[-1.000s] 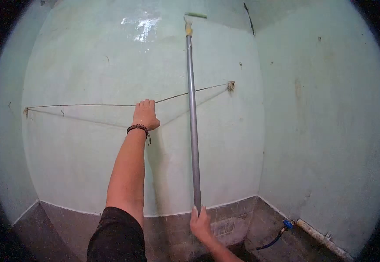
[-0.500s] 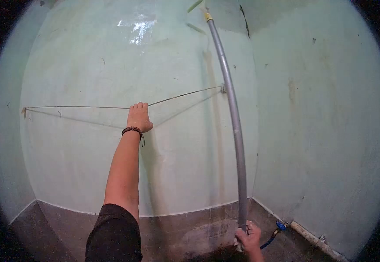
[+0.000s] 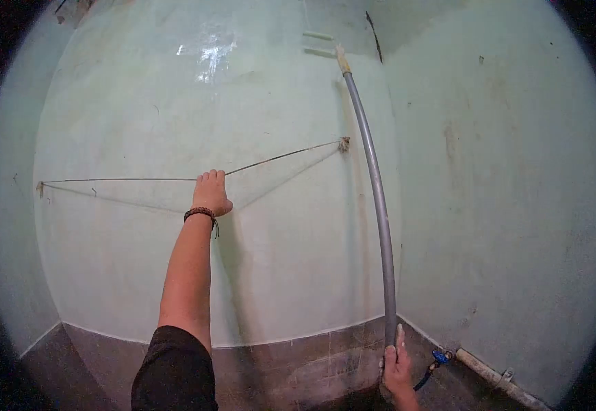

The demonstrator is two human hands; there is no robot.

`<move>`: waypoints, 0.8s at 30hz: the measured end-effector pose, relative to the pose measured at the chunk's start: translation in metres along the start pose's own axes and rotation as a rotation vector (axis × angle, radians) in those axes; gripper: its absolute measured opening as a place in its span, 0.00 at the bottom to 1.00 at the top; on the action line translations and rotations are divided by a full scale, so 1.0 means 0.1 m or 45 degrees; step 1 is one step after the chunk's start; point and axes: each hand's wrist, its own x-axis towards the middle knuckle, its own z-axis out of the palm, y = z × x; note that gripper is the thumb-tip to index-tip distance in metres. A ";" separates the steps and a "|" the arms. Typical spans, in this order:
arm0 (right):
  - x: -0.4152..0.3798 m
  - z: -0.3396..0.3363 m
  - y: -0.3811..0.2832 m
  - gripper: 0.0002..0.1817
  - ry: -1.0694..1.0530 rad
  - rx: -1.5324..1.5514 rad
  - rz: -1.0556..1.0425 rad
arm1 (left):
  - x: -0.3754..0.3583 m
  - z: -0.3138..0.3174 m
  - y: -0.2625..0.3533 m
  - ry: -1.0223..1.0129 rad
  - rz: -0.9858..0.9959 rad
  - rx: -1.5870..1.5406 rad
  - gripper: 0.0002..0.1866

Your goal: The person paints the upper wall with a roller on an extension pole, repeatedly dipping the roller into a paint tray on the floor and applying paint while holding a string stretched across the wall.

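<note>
My left hand (image 3: pixel 211 192), with a braided bracelet at the wrist, reaches up and grips a thin cord (image 3: pixel 120 180) strung across the pale green wall. The cord bends at my fingers and slopes up to a knot (image 3: pixel 344 144) on the right. Low on the right, my right hand (image 3: pixel 398 370) is closed around the bottom of a long grey pole (image 3: pixel 378 198), one finger pointing up along it. At the pole's top is a pale handle end (image 3: pixel 342 60), with a slim, light green paint roller (image 3: pixel 318 35) beside it close to the wall.
A blue valve (image 3: pixel 441 357) with a dark hose sits at lower right, beside a pale pipe (image 3: pixel 489 375) along the base of the right wall. Brown tiles (image 3: pixel 277 359) line the bottom of the wall. A small hook (image 3: pixel 94 192) sticks out below the cord.
The pole and its roller have come lower in view and shifted slightly right. My left hand still grips the cord, and the whole view has tilted up a little.
</note>
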 end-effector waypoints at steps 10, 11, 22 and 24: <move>0.60 -0.10 -0.09 0.30 -0.076 -0.792 0.016 | 0.05 0.12 -0.07 0.035 0.035 -0.027 0.30; 0.81 -0.06 -0.22 0.30 -0.052 -0.803 -0.056 | 0.05 0.16 -0.07 0.063 0.041 -0.041 0.29; 2.60 0.26 -1.58 0.31 -0.193 -0.546 0.231 | 0.18 0.39 -0.11 0.073 0.000 -0.091 0.27; 2.18 0.23 -1.14 0.32 -0.179 -0.725 0.108 | 0.17 0.37 -0.12 0.091 0.008 -0.078 0.27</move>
